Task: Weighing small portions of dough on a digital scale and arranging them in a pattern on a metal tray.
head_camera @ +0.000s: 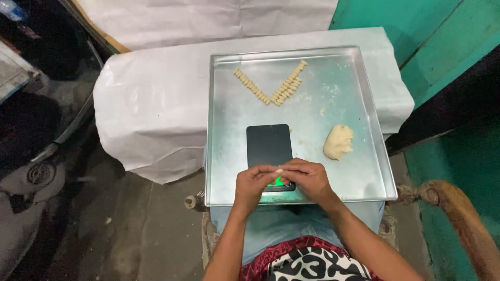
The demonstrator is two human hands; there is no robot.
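Observation:
My left hand and my right hand meet over the near edge of a square metal tray. Together their fingertips pinch a small piece of pale dough. Just under the hands lies a small black digital scale with a green lit display partly hidden by my fingers. A lump of pale dough rests on the tray to the right of the scale. At the far side of the tray, several small shaped dough pieces lie in two rows that form a V.
The tray sits on a surface covered with white plastic sheeting. A teal wall stands at the right. A thick brown rope-like object lies at the lower right. The floor at the left is dark concrete.

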